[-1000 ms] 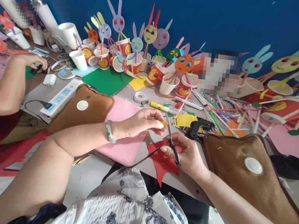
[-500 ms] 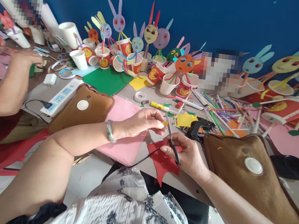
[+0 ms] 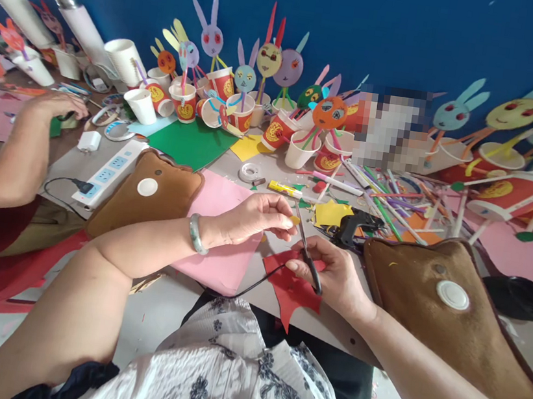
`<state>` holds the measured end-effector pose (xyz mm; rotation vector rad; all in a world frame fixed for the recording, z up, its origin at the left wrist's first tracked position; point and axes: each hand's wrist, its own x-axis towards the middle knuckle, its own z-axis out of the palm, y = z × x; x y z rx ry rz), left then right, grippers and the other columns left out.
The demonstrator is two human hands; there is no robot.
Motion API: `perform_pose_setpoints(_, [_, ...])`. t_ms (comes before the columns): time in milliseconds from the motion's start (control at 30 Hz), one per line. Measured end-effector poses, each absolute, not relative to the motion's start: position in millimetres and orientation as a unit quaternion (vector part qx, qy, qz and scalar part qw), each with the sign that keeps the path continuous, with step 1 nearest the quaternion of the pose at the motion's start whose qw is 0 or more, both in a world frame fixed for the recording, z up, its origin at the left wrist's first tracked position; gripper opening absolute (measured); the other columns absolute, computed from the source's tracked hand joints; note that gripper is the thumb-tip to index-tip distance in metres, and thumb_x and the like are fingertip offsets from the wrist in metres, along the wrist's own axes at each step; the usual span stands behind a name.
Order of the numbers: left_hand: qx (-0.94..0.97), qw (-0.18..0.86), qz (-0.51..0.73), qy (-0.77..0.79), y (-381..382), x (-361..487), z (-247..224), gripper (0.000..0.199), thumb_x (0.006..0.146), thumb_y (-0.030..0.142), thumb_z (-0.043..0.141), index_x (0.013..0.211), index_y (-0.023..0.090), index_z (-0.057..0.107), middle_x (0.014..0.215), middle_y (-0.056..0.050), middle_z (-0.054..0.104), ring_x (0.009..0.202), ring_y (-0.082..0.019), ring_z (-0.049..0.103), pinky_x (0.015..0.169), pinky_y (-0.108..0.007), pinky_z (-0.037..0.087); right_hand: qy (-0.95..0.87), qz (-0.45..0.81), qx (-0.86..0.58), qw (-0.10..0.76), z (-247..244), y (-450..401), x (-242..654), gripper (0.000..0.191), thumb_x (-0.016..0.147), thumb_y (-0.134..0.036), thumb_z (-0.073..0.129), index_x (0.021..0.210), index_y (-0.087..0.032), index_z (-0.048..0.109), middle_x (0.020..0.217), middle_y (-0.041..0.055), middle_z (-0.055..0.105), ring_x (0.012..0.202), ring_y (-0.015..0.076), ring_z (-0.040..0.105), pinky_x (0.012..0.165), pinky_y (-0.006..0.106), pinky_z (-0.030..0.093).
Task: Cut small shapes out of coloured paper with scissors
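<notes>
Between the thumb and fingers of my left hand (image 3: pixel 267 216) is a small piece of yellow paper (image 3: pixel 295 220). My right hand (image 3: pixel 330 270) grips a pair of scissors (image 3: pixel 308 257) with dark handles, their blades pointing up at the paper's edge. Under the right hand lies a cut-up sheet of red paper (image 3: pixel 290 301) at the table's front edge. A pink sheet (image 3: pixel 220 255) lies below my left wrist. Just beyond my hands are a yellow glue stick (image 3: pixel 285 189), a yellow paper scrap (image 3: pixel 331 213) and a black glue gun (image 3: pixel 358 228).
Brown plush warmers (image 3: pixel 411 290) lie on both sides. Paper cups with rabbit-face figures (image 3: pixel 246 79) line the blue wall. Coloured sticks (image 3: pixel 385 192) are heaped at the right. A power strip (image 3: pixel 111 172) lies left, near a co-worker's arm (image 3: pixel 22 148).
My hands, the scissors and the yellow piece look almost unmoved. At the left, the co-worker's near hand has shifted slightly, and the far hand has drawn toward the left edge.
</notes>
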<state>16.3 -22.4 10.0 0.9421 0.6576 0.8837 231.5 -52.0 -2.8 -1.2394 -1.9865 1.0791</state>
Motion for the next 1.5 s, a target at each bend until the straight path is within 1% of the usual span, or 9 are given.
perform_pose_setpoints(300, [0.438,0.745,0.399,0.307,-22,16,11,0.022,0.077,0.021,0.076,0.081,0.015,0.055,0.077,0.0,0.069,0.068,-0.01,0.069,0.075,-0.028,0.055,-0.729,0.404,-0.474,0.286,-2,-52,231,0.044,0.075,-0.062,0.077,0.082,-0.019,0.068,0.064,0.0027,0.07,0.059,0.0165,0.059,0.057,0.028,0.048])
perform_pose_setpoints(533, [0.483,0.712,0.362,0.359,-24,16,17,0.01,0.082,0.018,0.065,0.081,0.015,0.056,0.075,-0.001,0.069,0.069,-0.01,0.067,0.069,-0.024,0.053,-0.675,0.404,-0.495,0.369,-4,-55,231,0.042,0.071,-0.056,0.084,0.088,-0.023,0.064,0.069,0.0033,0.074,0.061,0.0207,0.069,0.063,0.032,0.056])
perform_pose_setpoints(667, [0.629,0.598,0.332,0.37,-26,17,12,0.006,0.081,0.015,0.065,0.08,0.015,0.059,0.072,-0.001,0.066,0.066,-0.01,0.062,0.063,-0.022,0.049,-0.661,0.402,-0.492,0.4,-5,-55,229,0.042,0.074,-0.053,0.083,0.096,-0.024,0.062,0.077,0.0055,0.077,0.069,0.0232,0.073,0.07,0.035,0.06])
perform_pose_setpoints(800, [0.753,0.472,0.306,0.341,-31,17,5,0.003,0.083,0.016,0.066,0.081,0.015,0.063,0.076,-0.001,0.068,0.069,-0.011,0.06,0.066,-0.023,0.047,-0.673,0.391,-0.482,0.403,-6,-54,229,0.04,0.074,-0.049,0.084,0.096,-0.023,0.063,0.079,0.0061,0.077,0.072,0.023,0.074,0.072,0.035,0.061])
perform_pose_setpoints(1067, [0.804,0.42,0.259,0.33,-30,15,4,0.005,0.086,0.018,0.065,0.088,0.014,0.067,0.08,-0.004,0.072,0.07,-0.013,0.064,0.066,-0.024,0.047,-0.714,0.359,-0.457,0.39,-13,-53,232,0.025,0.08,-0.034,0.074,0.099,-0.022,0.064,0.081,0.0049,0.076,0.071,0.0202,0.072,0.071,0.033,0.058])
perform_pose_setpoints(1167, [0.817,0.389,0.261,0.336,-17,8,3,0.011,0.088,0.017,0.06,0.095,0.015,0.068,0.087,-0.006,0.072,0.078,-0.016,0.066,0.073,-0.027,0.049,-0.726,0.324,-0.472,0.381,-14,-51,231,0.024,0.08,-0.035,0.073,0.099,-0.023,0.065,0.082,0.0057,0.076,0.072,0.021,0.072,0.071,0.034,0.058])
perform_pose_setpoints(1267, [0.873,0.274,0.227,0.333,-3,-3,3,0.025,0.086,0.004,0.048,0.096,0.016,0.068,0.102,-0.01,0.068,0.098,-0.021,0.062,0.088,-0.034,0.047,-0.727,0.305,-0.485,0.378,-14,-48,231,0.023,0.081,-0.036,0.071,0.099,-0.023,0.064,0.078,0.0053,0.075,0.072,0.0216,0.072,0.072,0.035,0.058])
perform_pose_setpoints(1367, [0.929,0.177,0.132,0.298,5,-14,0,0.025,0.085,0.002,0.046,0.092,0.017,0.065,0.106,-0.01,0.059,0.099,-0.022,0.055,0.09,-0.036,0.043,-0.723,0.302,-0.49,0.381,-15,-43,230,0.025,0.08,-0.038,0.072,0.098,-0.022,0.064,0.079,0.0061,0.076,0.073,0.0223,0.072,0.074,0.036,0.058])
perform_pose_setpoints(1500, [0.942,0.144,0.107,0.283,10,-20,-5,0.017,0.093,0.011,0.047,0.094,0.018,0.062,0.106,-0.01,0.054,0.099,-0.023,0.05,0.092,-0.038,0.042,-0.736,0.301,-0.486,0.362,-18,-38,224,0.021,0.079,-0.033,0.072,0.095,-0.021,0.063,0.077,0.0054,0.077,0.069,0.021,0.071,0.073,0.035,0.056])
